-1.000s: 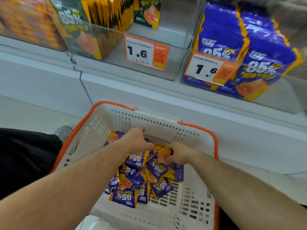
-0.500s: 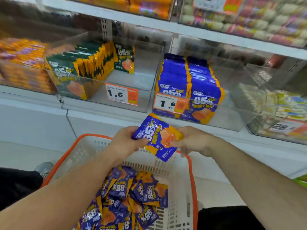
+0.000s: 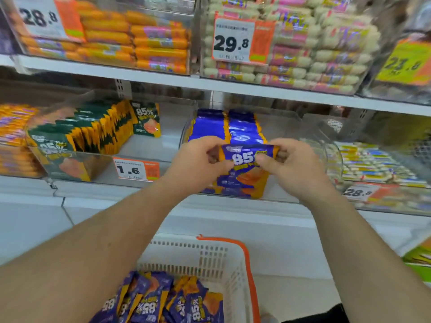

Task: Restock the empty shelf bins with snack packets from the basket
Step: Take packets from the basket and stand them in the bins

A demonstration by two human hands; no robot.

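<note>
Pinching the purple snack packet at its 9 and 3 o'clock edges, left hand and right hand hold it before the clear bin. Packet appears light, limp, slippery; grip sealed edges.

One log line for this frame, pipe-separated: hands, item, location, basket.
left hand + right hand: pinch blue snack packet | at front of blue-packet bin | white basket: blue packets remain

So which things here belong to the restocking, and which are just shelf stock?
In the job: left hand, right hand, blue packet they hold, blue-packet bin, basket.
Not involved: green packets, sausage bins.
</note>
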